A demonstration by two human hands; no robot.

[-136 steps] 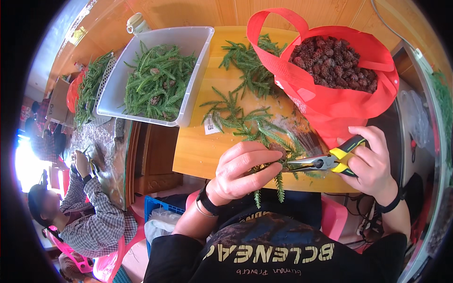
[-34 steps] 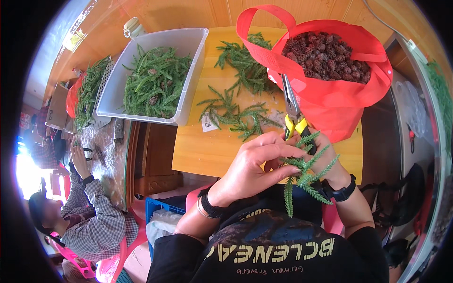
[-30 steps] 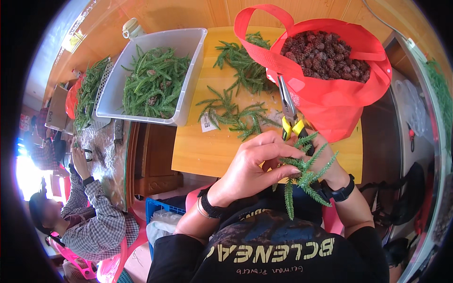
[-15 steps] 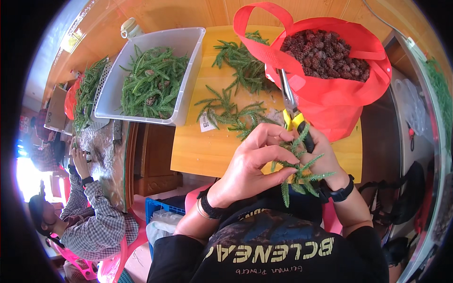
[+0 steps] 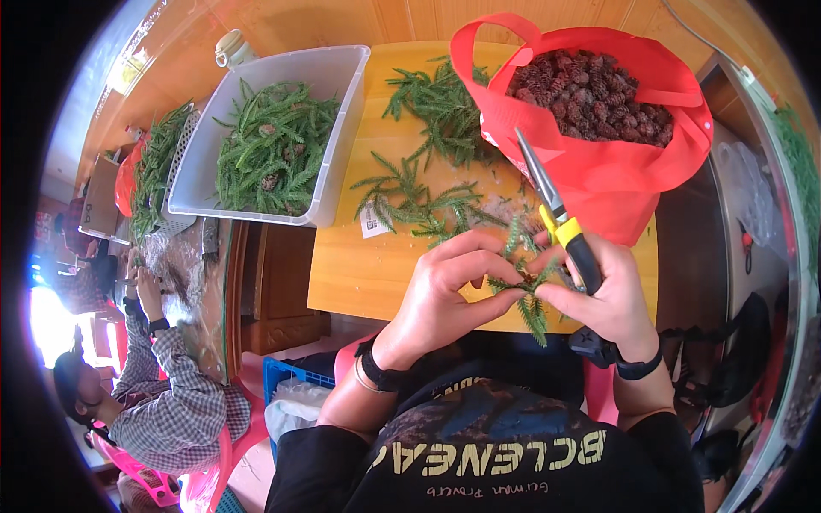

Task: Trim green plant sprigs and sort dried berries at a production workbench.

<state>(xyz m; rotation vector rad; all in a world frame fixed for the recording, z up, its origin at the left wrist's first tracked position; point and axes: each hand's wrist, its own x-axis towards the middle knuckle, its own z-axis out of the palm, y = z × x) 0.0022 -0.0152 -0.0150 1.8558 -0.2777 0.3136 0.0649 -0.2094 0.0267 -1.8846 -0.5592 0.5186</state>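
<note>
far left corner of the desk [image 5: 368,282]: clear plastic bin [image 5: 316,68], heaped with green conifer cuttings [image 5: 282,154], a few cones among them. white label [image 5: 373,222] near the left edge. loose sprigs [image 5: 419,197] lie right of it, mid-desk; a thicker bunch [image 5: 440,111] sits toward the far edge.

left hand [image 5: 453,291]: thumb and forefinger pinching a small sprig [image 5: 532,316], which is over the near edge, right of its middle, tips drooping. right hand [image 5: 616,291]: long-nose pliers [image 5: 564,229] tucked in the grasp, nose pointing to the far edge, while thumb and fingertip close on the same sprig. what lies at the pinch is covered by the fingers; cannot tell.

handling notes (judgement): pinch low on the woody part, since needles probably strip if squeezed. left hand should act as the fixed clamp, right fingertips making the small adjustments. keep the pliers' nose aimed away from the left fingers; it is close to the red tote bag [image 5: 599,205], far right corner, full of pine cones [image 5: 590,94], and could snag the fabric if swung. contact there not certain.
</note>
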